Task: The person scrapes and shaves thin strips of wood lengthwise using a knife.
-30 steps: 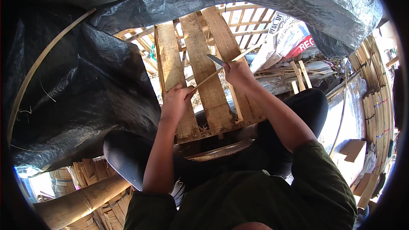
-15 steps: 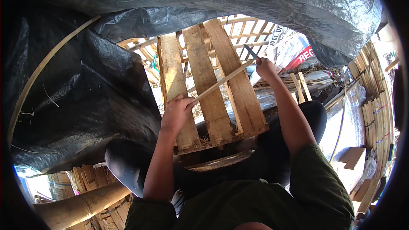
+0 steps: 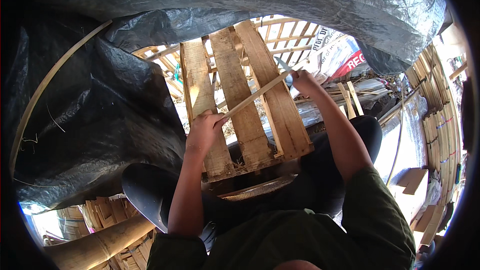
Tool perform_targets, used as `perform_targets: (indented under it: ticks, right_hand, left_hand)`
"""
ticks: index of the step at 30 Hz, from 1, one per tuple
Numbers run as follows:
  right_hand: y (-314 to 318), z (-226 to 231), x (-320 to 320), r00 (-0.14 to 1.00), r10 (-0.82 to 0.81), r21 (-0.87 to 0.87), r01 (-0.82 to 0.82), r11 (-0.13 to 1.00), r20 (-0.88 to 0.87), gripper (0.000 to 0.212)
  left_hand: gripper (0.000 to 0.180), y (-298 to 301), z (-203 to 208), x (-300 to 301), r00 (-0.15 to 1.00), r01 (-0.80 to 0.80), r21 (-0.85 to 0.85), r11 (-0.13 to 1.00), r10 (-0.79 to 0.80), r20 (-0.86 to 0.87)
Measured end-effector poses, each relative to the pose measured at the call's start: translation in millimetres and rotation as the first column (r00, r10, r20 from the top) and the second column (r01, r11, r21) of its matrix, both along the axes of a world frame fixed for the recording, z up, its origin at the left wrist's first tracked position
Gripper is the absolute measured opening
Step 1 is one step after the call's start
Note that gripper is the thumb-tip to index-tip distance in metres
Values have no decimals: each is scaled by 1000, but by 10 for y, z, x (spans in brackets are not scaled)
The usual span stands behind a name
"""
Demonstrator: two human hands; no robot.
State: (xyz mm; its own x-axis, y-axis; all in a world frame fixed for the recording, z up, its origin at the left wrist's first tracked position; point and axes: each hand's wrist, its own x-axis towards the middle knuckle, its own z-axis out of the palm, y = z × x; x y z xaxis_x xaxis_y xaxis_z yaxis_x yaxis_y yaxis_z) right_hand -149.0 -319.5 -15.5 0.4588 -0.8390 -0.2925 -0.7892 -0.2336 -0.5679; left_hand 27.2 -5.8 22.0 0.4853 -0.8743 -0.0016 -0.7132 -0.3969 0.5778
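Note:
A thin bamboo strip [image 3: 255,96] slants across a slatted wooden pallet-like stand [image 3: 234,87] in front of me. My left hand [image 3: 201,132] is closed round the strip's near end, over the leftmost board. At the upper right, my right hand [image 3: 305,83] grips a knife [image 3: 282,63], whose handle is hidden in the fingers. The blade lies against or just over the strip, pointing up and left. Past my right hand the strip runs on, pale in the bright light.
Black plastic sheeting [image 3: 100,115] hangs at left and overhead. Cut bamboo pieces [image 3: 351,100] stand beyond my right knee, near a printed sack [image 3: 345,60]. Bundled slats [image 3: 442,132] line the right side. A thick bamboo pole [image 3: 100,242] lies lower left.
My right hand has moved slightly left and toward me along the strip with the knife. My left hand keeps its hold near the same spot. The view has shifted a little.

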Motion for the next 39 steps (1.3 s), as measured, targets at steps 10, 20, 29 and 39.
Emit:
perform_targets:
  ticks: [10,20,29,39]
  right_hand:
    - [-82,-373,-46,994,-74,-234,91,968,81,54]
    - [268,108,139,995,82,42,-80,996,-56,50]
    - [161,137,114,997,14,99,-7,995,-73,51]
    - [166,15,88,997,65,-63,-68,996,-52,52]
  left_hand:
    - [20,-52,-57,-12,999,26,-56,998,-24,48]
    - [18,83,-143,-88,983,29,-97,995,-11,183]
    - [16,75,-188,-76,959,61,-133,989,-21,284]
    - [16,35,-161,-88,967,44,-98,994,-18,254]
